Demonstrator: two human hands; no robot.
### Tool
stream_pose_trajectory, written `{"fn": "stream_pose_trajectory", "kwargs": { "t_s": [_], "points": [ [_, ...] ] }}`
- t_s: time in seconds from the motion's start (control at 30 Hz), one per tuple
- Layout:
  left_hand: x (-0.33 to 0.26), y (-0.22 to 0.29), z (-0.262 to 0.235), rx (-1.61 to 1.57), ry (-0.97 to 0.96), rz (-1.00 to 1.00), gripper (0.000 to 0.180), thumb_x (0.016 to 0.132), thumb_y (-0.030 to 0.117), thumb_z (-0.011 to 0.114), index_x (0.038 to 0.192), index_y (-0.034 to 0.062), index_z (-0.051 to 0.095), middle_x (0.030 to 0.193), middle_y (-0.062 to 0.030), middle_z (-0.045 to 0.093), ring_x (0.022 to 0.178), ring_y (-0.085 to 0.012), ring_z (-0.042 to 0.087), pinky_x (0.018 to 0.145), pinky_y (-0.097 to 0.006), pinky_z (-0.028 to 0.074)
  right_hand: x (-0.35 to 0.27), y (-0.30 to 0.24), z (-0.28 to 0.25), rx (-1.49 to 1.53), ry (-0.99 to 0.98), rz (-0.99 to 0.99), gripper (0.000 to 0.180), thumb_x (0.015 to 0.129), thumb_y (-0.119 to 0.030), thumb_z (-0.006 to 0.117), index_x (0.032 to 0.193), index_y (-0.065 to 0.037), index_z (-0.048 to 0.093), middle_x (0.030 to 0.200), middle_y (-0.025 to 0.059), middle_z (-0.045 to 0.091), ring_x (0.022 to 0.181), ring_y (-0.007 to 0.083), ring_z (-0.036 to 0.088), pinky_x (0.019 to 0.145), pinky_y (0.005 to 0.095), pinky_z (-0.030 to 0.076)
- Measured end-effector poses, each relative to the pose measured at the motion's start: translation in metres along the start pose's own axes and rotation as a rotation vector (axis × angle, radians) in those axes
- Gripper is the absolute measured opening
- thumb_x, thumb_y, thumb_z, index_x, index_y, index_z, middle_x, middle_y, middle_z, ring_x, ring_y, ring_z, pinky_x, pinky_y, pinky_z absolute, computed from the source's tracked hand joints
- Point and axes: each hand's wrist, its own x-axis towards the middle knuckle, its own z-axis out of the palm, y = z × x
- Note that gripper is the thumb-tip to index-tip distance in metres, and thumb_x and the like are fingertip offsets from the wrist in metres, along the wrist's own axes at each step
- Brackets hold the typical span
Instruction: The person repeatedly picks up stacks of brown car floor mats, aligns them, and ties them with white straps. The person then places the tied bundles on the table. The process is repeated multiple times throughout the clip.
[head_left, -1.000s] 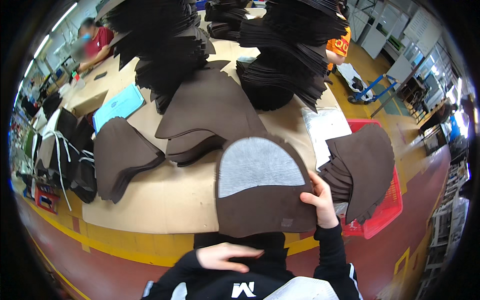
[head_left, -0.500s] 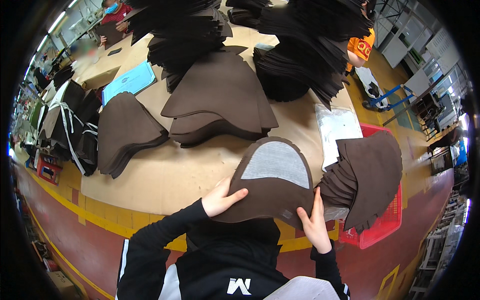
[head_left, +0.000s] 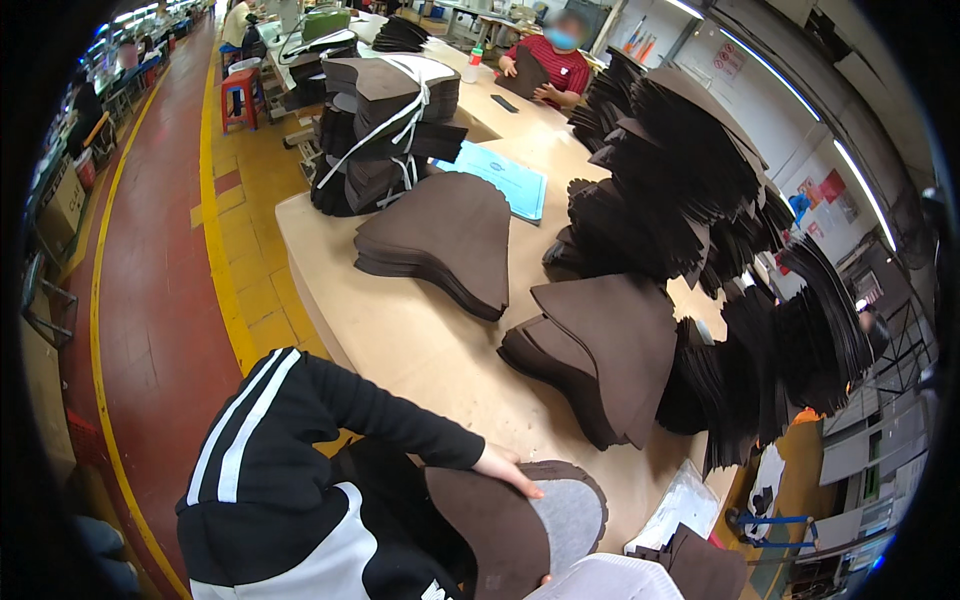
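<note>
1. Across the left part of the tan table (head_left: 390, 365) lies a stack of brown pieces (head_left: 440, 235).
2. Nearer, a brown panel (head_left: 497, 525) with a grey patch (head_left: 572, 515) lies under the left hand (head_left: 508, 468); one digit stretches over it, tip touching the patch. Whether the other fingers close on it, I cannot tell.
3. By the panel's near edge shows a bit of the right hand (head_left: 546, 579), its grip hidden.
4. Rightmost, more brown cut-outs (head_left: 708, 568) sit beside a white packet (head_left: 675, 512).

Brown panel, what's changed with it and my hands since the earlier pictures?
The view has swung left, and the panel sits lower in it. Your left hand, first off the panel, then on its edge, now reaches the grey patch. Your right hand is mostly hidden. The stacks stayed on the table.
</note>
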Motion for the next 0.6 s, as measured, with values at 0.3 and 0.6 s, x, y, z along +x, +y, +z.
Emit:
{"fn": "stream_pose_trajectory", "kwargs": {
  "t_s": [0.3,0.6],
  "points": [
    [-0.001,-0.041,-0.012,0.191,0.073,0.232,0.099,0.080,0.064,0.066,0.144,-0.0036,0.032,0.146,-0.0214,0.034,0.137,-0.0296,0.032,0.110,-0.038,0.031,0.024,0.002,0.027,-0.314,0.064,-0.227,0.081,0.082,-0.019,0.072,0.146,0.000,0.026,0.140,0.0164,0.043,0.129,0.0284,0.042,0.109,0.0373,0.033],
    [-0.068,0.002,-0.025,0.188,0.329,0.719,0.109,0.075,0.044,0.082,0.151,-0.0016,0.018,0.148,-0.0171,0.037,0.137,-0.0228,0.034,0.112,-0.035,0.030,0.031,0.003,0.044,-0.435,0.093,-0.440,0.095,0.075,-0.019,0.079,0.148,-0.002,0.021,0.143,0.0154,0.038,0.132,0.0282,0.038,0.112,0.0388,0.030]
  ]
}}
